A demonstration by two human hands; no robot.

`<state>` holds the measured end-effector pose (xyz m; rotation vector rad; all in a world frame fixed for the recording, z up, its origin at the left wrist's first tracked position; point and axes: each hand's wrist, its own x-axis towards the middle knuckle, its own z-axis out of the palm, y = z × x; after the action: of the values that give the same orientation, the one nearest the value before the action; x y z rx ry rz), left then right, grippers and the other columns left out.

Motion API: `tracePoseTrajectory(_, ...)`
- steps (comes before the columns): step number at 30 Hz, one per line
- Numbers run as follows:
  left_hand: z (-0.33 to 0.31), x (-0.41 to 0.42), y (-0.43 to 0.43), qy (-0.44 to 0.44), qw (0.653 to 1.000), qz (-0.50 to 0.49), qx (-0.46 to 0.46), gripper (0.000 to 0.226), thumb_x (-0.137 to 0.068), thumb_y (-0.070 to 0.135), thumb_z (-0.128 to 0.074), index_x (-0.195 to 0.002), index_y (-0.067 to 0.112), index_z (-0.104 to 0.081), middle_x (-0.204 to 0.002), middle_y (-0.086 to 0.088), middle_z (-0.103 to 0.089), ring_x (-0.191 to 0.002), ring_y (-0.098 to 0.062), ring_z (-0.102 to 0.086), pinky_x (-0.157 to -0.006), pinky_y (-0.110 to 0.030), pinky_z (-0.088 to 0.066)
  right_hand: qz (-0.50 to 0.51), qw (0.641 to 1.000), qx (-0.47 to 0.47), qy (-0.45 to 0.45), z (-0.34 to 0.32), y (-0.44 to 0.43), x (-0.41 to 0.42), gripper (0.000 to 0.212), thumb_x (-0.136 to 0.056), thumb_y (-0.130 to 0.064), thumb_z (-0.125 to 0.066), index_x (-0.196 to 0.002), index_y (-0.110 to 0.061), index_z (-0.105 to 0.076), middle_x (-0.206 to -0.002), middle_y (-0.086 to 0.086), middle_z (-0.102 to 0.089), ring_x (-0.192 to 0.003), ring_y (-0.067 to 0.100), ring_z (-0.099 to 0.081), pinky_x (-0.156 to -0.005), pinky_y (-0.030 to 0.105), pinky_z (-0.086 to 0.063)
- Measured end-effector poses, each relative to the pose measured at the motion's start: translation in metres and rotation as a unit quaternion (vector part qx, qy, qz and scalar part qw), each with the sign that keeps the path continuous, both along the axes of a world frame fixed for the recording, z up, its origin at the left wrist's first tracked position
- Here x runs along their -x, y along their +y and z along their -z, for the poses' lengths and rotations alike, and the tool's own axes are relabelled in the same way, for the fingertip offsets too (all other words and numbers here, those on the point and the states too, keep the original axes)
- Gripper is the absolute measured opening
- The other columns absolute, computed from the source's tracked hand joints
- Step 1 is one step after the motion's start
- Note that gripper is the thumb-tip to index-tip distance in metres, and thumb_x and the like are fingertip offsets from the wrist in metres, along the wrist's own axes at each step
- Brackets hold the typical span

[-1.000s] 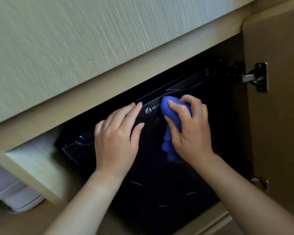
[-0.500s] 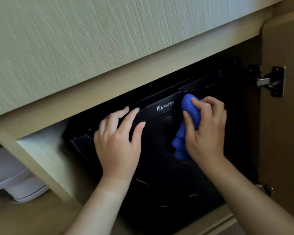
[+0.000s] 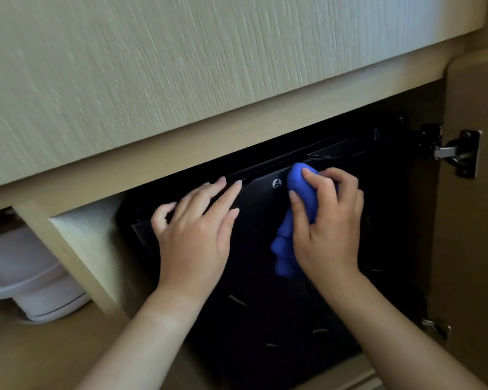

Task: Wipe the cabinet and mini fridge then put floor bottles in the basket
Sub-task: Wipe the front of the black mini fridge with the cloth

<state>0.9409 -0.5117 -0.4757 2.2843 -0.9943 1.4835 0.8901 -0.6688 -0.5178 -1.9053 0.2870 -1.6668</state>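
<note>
- Pale wood cabinet [image 3: 181, 66] frames the opening, its door hinge [image 3: 457, 153] at right.
- Black mini fridge [image 3: 265, 319] sits inside the cabinet.
- Left hand [image 3: 192, 235] rests released, fingers flat on the fridge door.
- Right hand [image 3: 327, 220] grasps a blue cloth [image 3: 302, 192] against the door's top edge.

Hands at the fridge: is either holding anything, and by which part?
The right hand grips a blue cloth by its bunched upper end; the left hand holds nothing.
</note>
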Motion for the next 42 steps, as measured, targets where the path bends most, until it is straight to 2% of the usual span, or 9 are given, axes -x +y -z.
tracePoseTrajectory(3, -0.005, -0.001, 0.020, 0.006, 0.999, -0.039, -0.005, 0.031, -0.091, 0.034, -0.054, -0.121, 0.037, -0.063, -0.121, 0.006, -0.063, -0.109, -0.015, -0.057, -0.103, -0.042, -0.020, -0.016, 0.997, 0.071, 0.007, -0.002, 0.024, -0.006, 0.030, -0.089, -0.032, -0.053, -0.113, -0.015, -0.057, -0.119, 0.009, -0.048, -0.102, 0.026, -0.046, -0.081, 0.033, -0.044)
tracePoseTrajectory(6, -0.005, -0.004, 0.041, 0.031, 0.998, -0.058, 0.008, 0.036, -0.092, 0.039, -0.051, -0.125, 0.032, -0.061, -0.124, -0.002, -0.059, -0.109, -0.025, -0.055, -0.102, -0.046, -0.028, -0.011, 0.994, 0.105, 0.008, 0.014, 0.029, -0.008, 0.029, -0.088, -0.033, -0.052, -0.114, -0.019, -0.053, -0.121, 0.004, -0.042, -0.104, 0.026, -0.044, -0.077, 0.047, -0.051)
tracePoseTrajectory(9, 0.001, -0.006, 0.053, 0.065, 0.997, -0.012, 0.045, 0.038, -0.094, 0.039, -0.047, -0.126, 0.025, -0.062, -0.121, -0.007, -0.057, -0.110, -0.025, -0.048, -0.098, -0.028, -0.032, 0.028, 0.998, 0.051, 0.015, 0.019, 0.022, -0.006, 0.030, -0.089, -0.034, -0.049, -0.116, -0.022, -0.048, -0.124, 0.007, -0.043, -0.107, 0.028, -0.040, -0.079, 0.051, -0.049)
tracePoseTrajectory(13, 0.007, -0.008, 0.048, 0.075, 0.991, 0.008, 0.111, 0.035, -0.092, 0.039, -0.052, -0.121, 0.025, -0.065, -0.114, -0.005, -0.058, -0.107, -0.027, -0.050, -0.098, -0.007, -0.020, 0.031, 0.999, 0.011, -0.033, 0.000, 0.042, -0.014, 0.029, -0.091, -0.031, -0.051, -0.116, -0.017, -0.053, -0.123, 0.016, -0.049, -0.107, 0.029, -0.040, -0.088, 0.038, -0.040)
tracePoseTrajectory(20, 0.008, -0.007, 0.048, 0.076, 0.989, 0.026, 0.128, 0.037, -0.091, 0.036, -0.056, -0.122, 0.018, -0.065, -0.114, -0.006, -0.059, -0.107, -0.029, -0.053, -0.100, -0.013, -0.024, -0.007, 0.994, 0.106, -0.008, 0.032, 0.045, -0.016, 0.029, -0.088, -0.029, -0.055, -0.116, -0.021, -0.049, -0.123, 0.005, -0.041, -0.105, 0.028, -0.042, -0.084, 0.046, -0.048)
tracePoseTrajectory(25, 0.009, -0.010, 0.047, 0.064, 0.989, 0.031, 0.133, 0.035, -0.089, 0.033, -0.061, -0.120, 0.017, -0.066, -0.113, -0.005, -0.060, -0.106, -0.028, -0.054, -0.101, -0.015, -0.026, 0.018, 0.999, 0.013, -0.032, 0.008, 0.048, -0.016, 0.028, -0.090, -0.029, -0.051, -0.116, -0.017, -0.050, -0.123, 0.014, -0.046, -0.105, 0.029, -0.043, -0.097, 0.014, -0.023)
tracePoseTrajectory(31, 0.002, -0.004, 0.056, 0.091, 0.991, 0.030, 0.090, 0.039, -0.092, 0.033, -0.055, -0.127, 0.017, -0.062, -0.121, -0.004, -0.058, -0.115, -0.026, -0.050, -0.104, -0.027, -0.031, -0.021, 0.994, 0.098, 0.046, 0.037, 0.042, -0.006, 0.031, -0.089, -0.032, -0.052, -0.118, -0.021, -0.049, -0.126, 0.005, -0.041, -0.108, 0.026, -0.042, -0.091, 0.032, -0.039)
tracePoseTrajectory(35, 0.009, 0.012, 0.068, 0.120, 0.992, -0.016, 0.033, 0.049, -0.093, 0.036, -0.049, -0.140, 0.021, -0.048, -0.141, -0.005, -0.047, -0.136, -0.026, -0.035, -0.112, -0.050, -0.030, 0.005, 0.992, 0.073, 0.098, 0.041, 0.028, 0.009, 0.034, -0.090, -0.036, -0.047, -0.118, -0.018, -0.049, -0.126, 0.013, -0.045, -0.108, 0.030, -0.042, -0.093, 0.021, -0.027)
tracePoseTrajectory(42, 0.027, 0.027, 0.092, 0.046, 0.999, 0.017, 0.010, 0.044, -0.091, 0.025, -0.058, -0.134, 0.016, -0.055, -0.145, -0.011, -0.044, -0.136, -0.031, -0.035, -0.110, -0.051, -0.032, -0.034, 0.998, 0.058, 0.020, 0.015, 0.086, -0.011, 0.030, -0.089, -0.026, -0.056, -0.115, -0.012, -0.052, -0.123, 0.016, -0.046, -0.107, 0.031, -0.045, -0.094, 0.022, -0.031)
